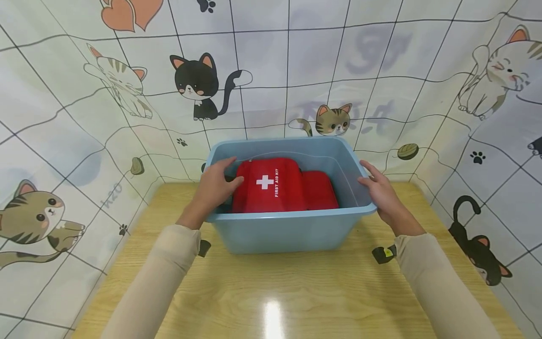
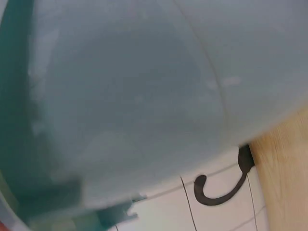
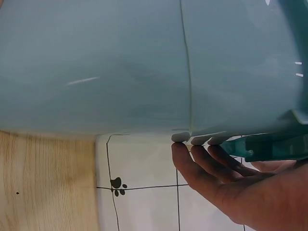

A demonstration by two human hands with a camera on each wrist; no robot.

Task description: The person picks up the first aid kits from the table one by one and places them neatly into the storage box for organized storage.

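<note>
A light-blue plastic storage bin (image 1: 279,230) stands on the wooden table. Inside lies a red first aid kit bag (image 1: 271,188) with a white cross, and to its right another red item (image 1: 319,189), partly covered by the bag. My left hand (image 1: 216,183) is over the bin's left rim, thumb and fingers spread apart, close to the bag's left side with nothing between them. At the right rim, my right hand (image 1: 378,188) holds the bin, thumb at the rim. In the right wrist view its fingertips (image 3: 180,149) touch the outer wall under the rim.
The wood-grain table (image 1: 279,292) extends in front of the bin. A cat-patterned, gridded sheet (image 1: 271,70) rises behind and at both sides. Dark patches lie on the table near each wrist, one a black piece (image 1: 383,254) with a yellow mark.
</note>
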